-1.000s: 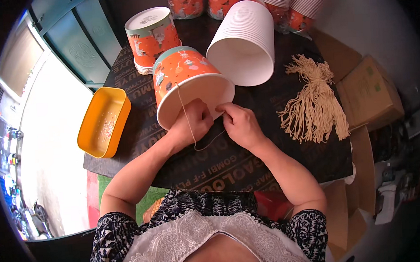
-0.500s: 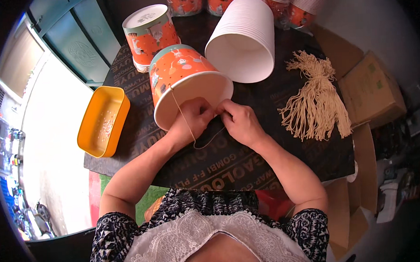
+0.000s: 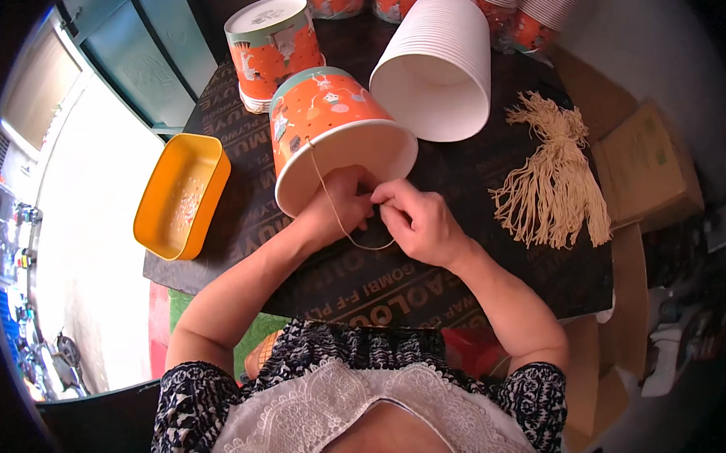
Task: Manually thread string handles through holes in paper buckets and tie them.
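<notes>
An orange paper bucket [image 3: 333,102] with a green band and printed figures lies tilted on the table, its white opening facing me. My left hand [image 3: 344,205] is closed at the lower rim, some fingers inside the opening and partly hidden. A thin beige cord [image 3: 326,189] comes out of a hole near the rim, hangs in front of my left wrist and loops up to my right hand [image 3: 420,224]. That hand is closed in a pinch on the cord, its fingertips close beside my left fingers. The cord's end is hidden.
A yellow plastic tub [image 3: 177,226] with small bits inside stands left. Behind are an upturned orange bucket stack [image 3: 274,56], a lying stack of white buckets [image 3: 441,69] and several wrapped stacks [image 3: 532,21]. A bundle of beige cords [image 3: 555,173] lies right, near a cardboard box [image 3: 648,165].
My right hand has drawn slightly down and away from my left, its fingers more curled. The cord loop has shifted with it. The whole view has moved a little.
</notes>
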